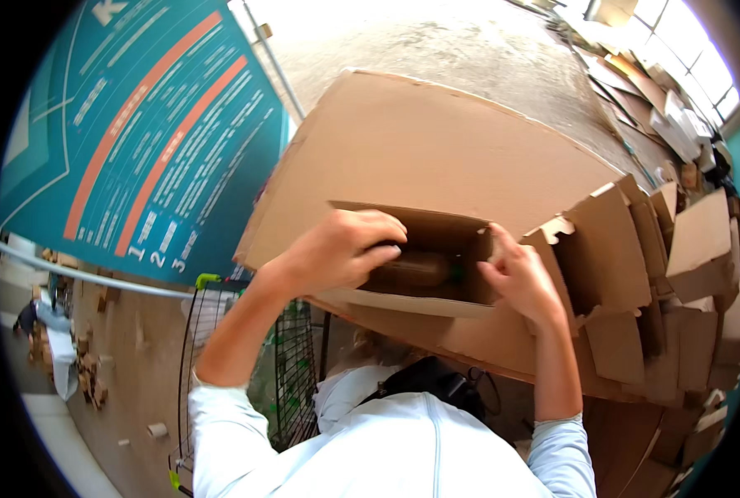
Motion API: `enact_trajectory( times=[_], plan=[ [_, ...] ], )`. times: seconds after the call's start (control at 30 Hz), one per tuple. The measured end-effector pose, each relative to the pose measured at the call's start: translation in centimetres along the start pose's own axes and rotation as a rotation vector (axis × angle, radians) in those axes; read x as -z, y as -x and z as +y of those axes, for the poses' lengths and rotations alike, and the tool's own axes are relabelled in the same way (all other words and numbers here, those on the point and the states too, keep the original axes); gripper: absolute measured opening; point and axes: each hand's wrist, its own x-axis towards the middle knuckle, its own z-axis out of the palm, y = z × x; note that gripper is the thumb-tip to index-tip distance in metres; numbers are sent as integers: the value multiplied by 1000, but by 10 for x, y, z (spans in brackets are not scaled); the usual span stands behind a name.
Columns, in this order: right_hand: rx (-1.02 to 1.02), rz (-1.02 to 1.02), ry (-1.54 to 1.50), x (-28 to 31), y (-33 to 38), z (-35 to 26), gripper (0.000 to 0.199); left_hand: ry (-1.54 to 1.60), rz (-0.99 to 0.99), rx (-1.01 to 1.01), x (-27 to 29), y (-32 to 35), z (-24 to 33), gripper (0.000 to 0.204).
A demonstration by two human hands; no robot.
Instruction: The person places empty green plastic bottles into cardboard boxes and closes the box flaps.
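Observation:
I hold a large flat brown cardboard box up in front of me, with an open pocket in its lower part. Inside the pocket lies a dark brown bottle on its side, a bit of green at its right end. My left hand reaches into the pocket from the left, fingers curled over the bottle's left end. My right hand grips the pocket's right wall, thumb inside next to the bottle's right end. The rest of the bottle is hidden behind the lower flap.
A black wire cart with a green handle stands below left. A teal sign board and a metal rail fill the left. Folded cardboard boxes are stacked at right. Cardboard scraps lie on the floor.

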Motion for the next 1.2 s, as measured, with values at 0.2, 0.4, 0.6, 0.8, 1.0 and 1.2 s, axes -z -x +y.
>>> enact_trajectory(
  times=[0.2,0.4,0.6,0.8,1.0,1.2],
  plan=[
    [-47,130,86,-9,13,-36,69,266,945,469,28,220,-123,22],
    [-144,231,220,-26,21,-46,68,-224,540,1197,-129,453,-331,42],
    [-304,269,277,-41,33,-60,46,-77,-421,1470,-196,504,-376,100],
    [-292,383,207,-52,39,-45,42,-237,-222,1463,-203,459,-358,111],
    [-407,358,118,-51,39,-52,45,-223,-178,1549,-207,449,-362,105],
    [-424,180,132,-30,35,-57,48,392,-56,1611,-173,485,-377,84]
  ],
)
